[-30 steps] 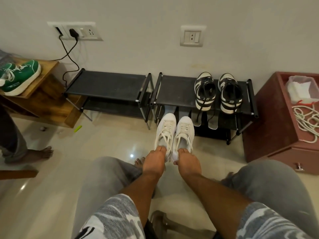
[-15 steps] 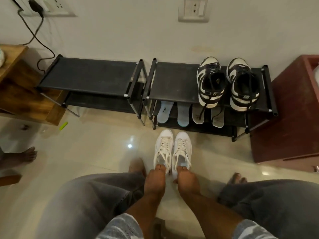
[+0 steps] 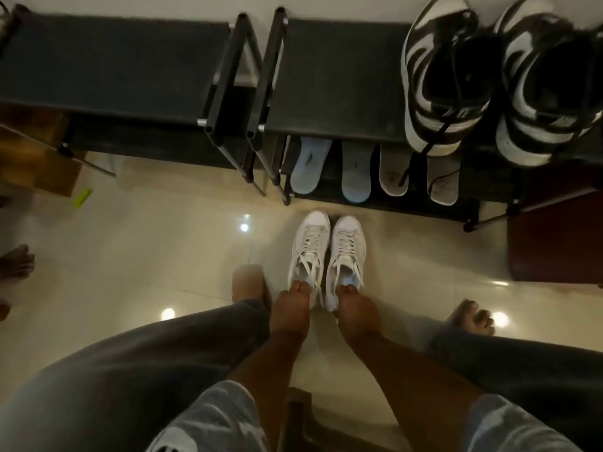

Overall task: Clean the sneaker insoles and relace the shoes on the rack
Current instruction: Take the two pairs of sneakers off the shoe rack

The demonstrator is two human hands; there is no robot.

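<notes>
Two white laced sneakers stand side by side on the tiled floor, toes toward the rack. My left hand [image 3: 290, 308] grips the heel opening of the left white sneaker [image 3: 308, 252], fingers curled inside. My right hand [image 3: 357, 309] grips the heel of the right white sneaker [image 3: 347, 252] the same way. Two pale blue insoles [image 3: 308, 168] and two grey insoles [image 3: 393, 171] lie on the lower shelf of the right black rack [image 3: 329, 76]. A black-and-white sneaker pair [image 3: 447, 79] sits on its top shelf, one black lace hanging down.
A second black rack [image 3: 107, 66] stands to the left, its top bare. A dark red cabinet [image 3: 554, 236] is at the right, a wooden unit [image 3: 32, 151] at the left. My bare foot [image 3: 473, 316] and another person's foot [image 3: 16, 262] rest on the floor.
The white sneakers came away from the rack toward me and now stand on the floor. My view tilted down and closer, hiding the wall sockets and the green shoe.
</notes>
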